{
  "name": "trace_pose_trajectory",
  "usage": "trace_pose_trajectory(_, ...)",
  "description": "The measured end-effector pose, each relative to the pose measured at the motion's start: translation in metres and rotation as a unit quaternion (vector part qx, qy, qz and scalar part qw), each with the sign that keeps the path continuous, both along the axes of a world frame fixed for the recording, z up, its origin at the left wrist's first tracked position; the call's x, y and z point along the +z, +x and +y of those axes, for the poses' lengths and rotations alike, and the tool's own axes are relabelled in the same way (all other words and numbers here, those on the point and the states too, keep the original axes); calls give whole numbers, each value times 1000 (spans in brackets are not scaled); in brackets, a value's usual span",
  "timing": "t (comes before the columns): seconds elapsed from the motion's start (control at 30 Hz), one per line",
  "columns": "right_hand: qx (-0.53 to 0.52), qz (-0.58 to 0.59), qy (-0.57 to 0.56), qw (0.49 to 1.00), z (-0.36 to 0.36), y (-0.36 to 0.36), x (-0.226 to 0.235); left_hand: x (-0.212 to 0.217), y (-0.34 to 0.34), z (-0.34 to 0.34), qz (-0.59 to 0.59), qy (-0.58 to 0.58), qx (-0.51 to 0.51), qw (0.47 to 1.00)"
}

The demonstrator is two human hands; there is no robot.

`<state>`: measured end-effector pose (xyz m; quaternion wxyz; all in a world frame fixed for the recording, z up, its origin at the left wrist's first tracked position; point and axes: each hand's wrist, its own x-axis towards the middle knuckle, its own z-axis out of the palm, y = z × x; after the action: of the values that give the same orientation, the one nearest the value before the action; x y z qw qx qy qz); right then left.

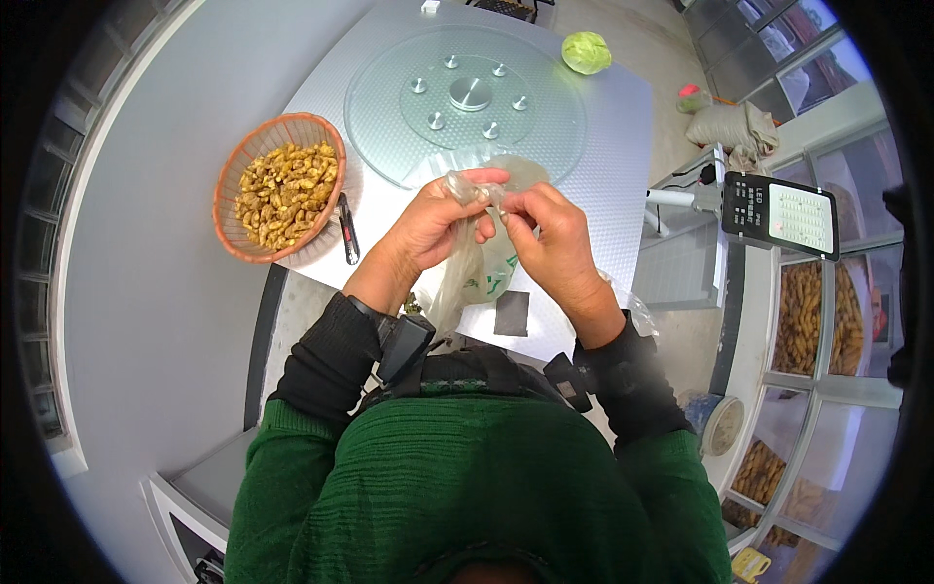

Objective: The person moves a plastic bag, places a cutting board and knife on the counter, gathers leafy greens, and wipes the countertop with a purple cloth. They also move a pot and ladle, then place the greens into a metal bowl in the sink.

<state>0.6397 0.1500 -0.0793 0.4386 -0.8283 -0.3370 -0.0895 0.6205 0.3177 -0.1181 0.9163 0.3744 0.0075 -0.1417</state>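
Note:
My left hand (428,229) is closed round the gathered upper part of a thin, clear plastic bag (454,292) with green print. Thumb and fingers of my right hand (556,238) pinch the same bag near its bunched top, close against the left fingertips. The bag's lower part hangs down between my hands over the near edge of the table (613,165). More crumpled clear plastic lies behind the hands. Left of my left hand lies a black utility knife (348,230). A dark grey square piece (512,313) rests on the table below the right hand.
An orange basket (222,209) of knobbly yellow-brown ginger-like roots (287,190) stands at the left. A round glass turntable (375,117) covers the table's far part, with a green cabbage (586,53) at far right. A lamp panel (780,216) stands right of the table, near a sack (735,128).

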Motion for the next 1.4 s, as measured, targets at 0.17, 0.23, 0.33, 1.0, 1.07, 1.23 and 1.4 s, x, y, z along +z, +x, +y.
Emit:
trace_pose_trajectory(0.17,-1,7,-24,1000,-8,3,-7,9,-6,-5,-3,9,22,1000)
trace_pose_trajectory(0.23,47,71,-13,996,-12,7,-2,14,-6,-5,-9,44,17,999)
trace_pose_trajectory(0.33,48,136,44,989,-18,16,10,21,-7,-5,-33,144,-16,989)
trace_pose_trajectory(1.0,68,500,78,860,-18,44,5,13,2,-33,-498,625,341,495)
trace_pose_trajectory(1.07,50,500,115,857,-20,43,6,13,5,-34,-512,639,358,449)
trace_pose_trajectory(1.23,-49,459,201,864,-11,39,-15,11,3,-36,-460,723,270,438)
trace_pose_trajectory(1.4,-128,414,183,882,-5,53,-37,8,-2,-37,-466,726,238,446)
